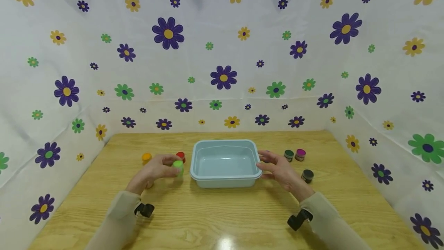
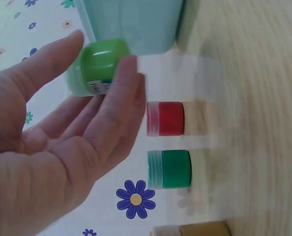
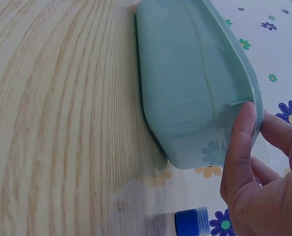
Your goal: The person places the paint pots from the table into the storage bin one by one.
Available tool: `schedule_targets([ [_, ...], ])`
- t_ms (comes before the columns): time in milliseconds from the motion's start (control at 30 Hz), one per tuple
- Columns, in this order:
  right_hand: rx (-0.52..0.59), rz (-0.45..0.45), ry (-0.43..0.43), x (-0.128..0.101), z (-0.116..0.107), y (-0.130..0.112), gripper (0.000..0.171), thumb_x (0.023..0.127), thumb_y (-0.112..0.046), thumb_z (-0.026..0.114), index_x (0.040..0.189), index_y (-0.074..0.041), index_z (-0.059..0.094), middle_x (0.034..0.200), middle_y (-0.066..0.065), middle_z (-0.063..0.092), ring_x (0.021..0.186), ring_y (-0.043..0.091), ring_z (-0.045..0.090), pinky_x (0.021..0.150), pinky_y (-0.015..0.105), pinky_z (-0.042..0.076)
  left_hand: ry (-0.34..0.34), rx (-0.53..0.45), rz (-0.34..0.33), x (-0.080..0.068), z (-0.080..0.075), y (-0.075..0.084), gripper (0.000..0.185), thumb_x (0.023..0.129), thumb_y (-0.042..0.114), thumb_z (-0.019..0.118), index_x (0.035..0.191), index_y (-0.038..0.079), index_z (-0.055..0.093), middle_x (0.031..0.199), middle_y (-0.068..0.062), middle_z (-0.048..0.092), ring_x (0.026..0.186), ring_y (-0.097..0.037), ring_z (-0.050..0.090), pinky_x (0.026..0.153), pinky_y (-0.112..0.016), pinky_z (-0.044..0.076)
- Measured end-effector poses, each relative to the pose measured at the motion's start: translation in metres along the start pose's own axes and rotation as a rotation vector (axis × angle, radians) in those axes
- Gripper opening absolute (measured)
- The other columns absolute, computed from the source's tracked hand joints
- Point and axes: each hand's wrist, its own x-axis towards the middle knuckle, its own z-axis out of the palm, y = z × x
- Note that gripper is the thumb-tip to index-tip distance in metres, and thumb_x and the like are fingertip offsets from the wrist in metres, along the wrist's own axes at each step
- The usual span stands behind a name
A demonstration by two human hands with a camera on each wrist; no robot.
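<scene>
My left hand point(image 1: 161, 169) pinches a small light green paint jar point(image 1: 178, 168) between thumb and fingers, lifted just left of the basin. The left wrist view shows this jar tilted, part of its label visible between the fingers. At the basin's right end, my right hand point(image 1: 279, 169) grips the rim, thumb and fingertips on either side of it. The pale blue plastic basin point(image 1: 222, 183) stands upright on the table with nothing inside. A red jar point(image 1: 180, 156) stands just behind the left hand.
An orange-topped jar point(image 1: 147, 157) stands left of the left hand, and a green jar point(image 2: 175, 169) is near the red one. To the right are dark green point(image 1: 288, 155), magenta point(image 1: 300, 154) and black point(image 1: 307, 176) jars, plus a blue jar point(image 3: 187, 222). Flowered cloth point(image 1: 222, 57) walls the table.
</scene>
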Motion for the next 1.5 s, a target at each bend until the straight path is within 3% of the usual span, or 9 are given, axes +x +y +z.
schedule_targets([
  [167, -0.001, -0.015, -0.004, -0.001, 0.001, 0.0, 0.059, 0.093, -0.017, 0.068, 0.147, -0.012, 0.044, 0.148, 0.02, 0.044, 0.102, 0.018, 0.065, 0.083, 0.035, 0.061, 0.054, -0.082, 0.038, 0.002, 0.001, 0.005, 0.055, 0.088, 0.022, 0.075, 0.134, 0.001, 0.054, 0.13, -0.019, 0.06, 0.104, -0.023, 0.065, 0.096, -0.044, 0.056],
  [333, 0.006, -0.023, -0.005, 0.001, 0.002, 0.002, 0.06, 0.092, -0.019, 0.07, 0.146, -0.013, 0.046, 0.147, 0.019, 0.046, 0.102, 0.019, 0.066, 0.081, 0.033, 0.061, 0.076, -0.149, 0.023, 0.004, 0.004, 0.013, 0.06, 0.089, 0.024, 0.074, 0.139, 0.002, 0.049, 0.135, -0.021, 0.055, 0.106, -0.025, 0.066, 0.104, -0.052, 0.049],
  [433, -0.001, -0.029, -0.01, 0.001, 0.002, 0.003, 0.06, 0.092, -0.02, 0.07, 0.147, -0.013, 0.045, 0.147, 0.019, 0.045, 0.102, 0.019, 0.066, 0.082, 0.033, 0.061, 0.101, -0.184, 0.015, 0.008, 0.009, 0.018, 0.06, 0.088, 0.021, 0.075, 0.139, 0.002, 0.048, 0.139, -0.022, 0.052, 0.106, -0.025, 0.067, 0.103, -0.053, 0.049],
  [600, -0.007, -0.024, 0.006, 0.0, 0.0, 0.004, 0.059, 0.093, -0.018, 0.068, 0.147, -0.013, 0.044, 0.147, 0.02, 0.045, 0.102, 0.02, 0.065, 0.081, 0.034, 0.061, 0.115, -0.238, 0.042, 0.018, 0.019, 0.027, 0.059, 0.088, 0.017, 0.074, 0.138, -0.001, 0.049, 0.136, -0.024, 0.055, 0.103, -0.022, 0.068, 0.095, -0.043, 0.056],
  [700, -0.006, -0.028, 0.011, -0.001, -0.001, 0.005, 0.059, 0.093, -0.018, 0.068, 0.147, -0.013, 0.045, 0.147, 0.02, 0.045, 0.101, 0.02, 0.065, 0.081, 0.034, 0.061, 0.123, -0.221, 0.05, 0.024, 0.025, 0.032, 0.058, 0.089, 0.021, 0.074, 0.137, 0.001, 0.049, 0.134, -0.023, 0.058, 0.101, -0.022, 0.069, 0.09, -0.037, 0.059],
  [867, -0.006, -0.032, -0.01, -0.002, 0.001, 0.001, 0.061, 0.092, -0.019, 0.069, 0.147, -0.013, 0.044, 0.148, 0.02, 0.044, 0.102, 0.019, 0.065, 0.082, 0.034, 0.061, 0.177, -0.166, 0.006, 0.03, 0.032, 0.039, 0.058, 0.087, 0.027, 0.076, 0.137, 0.009, 0.051, 0.137, -0.016, 0.057, 0.101, -0.021, 0.069, 0.082, -0.032, 0.054],
  [1100, -0.006, -0.026, -0.007, -0.001, 0.002, -0.002, 0.062, 0.093, -0.019, 0.069, 0.148, -0.015, 0.042, 0.147, 0.019, 0.045, 0.103, 0.019, 0.064, 0.082, 0.034, 0.061, 0.093, -0.218, 0.075, 0.042, 0.049, 0.052, 0.05, 0.088, 0.013, 0.074, 0.132, 0.004, 0.054, 0.128, -0.021, 0.057, 0.097, -0.023, 0.069, 0.09, -0.036, 0.059],
  [1200, -0.003, -0.03, -0.01, -0.001, 0.002, -0.001, 0.061, 0.093, -0.019, 0.069, 0.148, -0.015, 0.043, 0.147, 0.019, 0.045, 0.103, 0.02, 0.064, 0.082, 0.034, 0.061, 0.078, -0.197, 0.088, 0.048, 0.059, 0.056, 0.048, 0.088, 0.014, 0.075, 0.13, 0.003, 0.056, 0.123, -0.02, 0.059, 0.092, -0.022, 0.07, 0.088, -0.037, 0.06],
  [1500, 0.013, -0.014, -0.011, -0.001, 0.002, 0.003, 0.059, 0.094, -0.018, 0.068, 0.148, -0.014, 0.043, 0.147, 0.019, 0.044, 0.104, 0.019, 0.064, 0.082, 0.033, 0.061, 0.13, -0.176, 0.101, 0.056, 0.083, 0.065, 0.041, 0.084, 0.011, 0.078, 0.122, 0.004, 0.063, 0.111, -0.014, 0.066, 0.089, -0.019, 0.068, 0.084, -0.037, 0.061],
])
